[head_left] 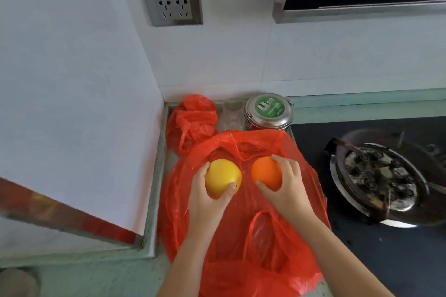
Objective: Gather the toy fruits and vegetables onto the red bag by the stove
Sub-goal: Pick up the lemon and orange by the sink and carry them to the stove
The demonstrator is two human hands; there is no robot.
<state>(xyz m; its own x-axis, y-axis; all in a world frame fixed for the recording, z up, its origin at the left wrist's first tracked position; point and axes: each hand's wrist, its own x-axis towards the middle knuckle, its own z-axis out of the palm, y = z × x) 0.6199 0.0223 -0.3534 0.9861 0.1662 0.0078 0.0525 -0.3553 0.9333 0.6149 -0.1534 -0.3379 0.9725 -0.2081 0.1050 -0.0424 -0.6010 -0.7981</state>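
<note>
Where red bag (241, 236) covers green counter (101, 277), stove (376, 176) adjoins.

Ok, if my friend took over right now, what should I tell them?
Left hand holds the yellow fruit; right hand holds the orange fruit.
Both fruits are over the flat red bag beside the stove.
Done: two fruits brought to the bag.
Left: set both down and let go. No other toy food shows in this view, so look around for more.
</note>
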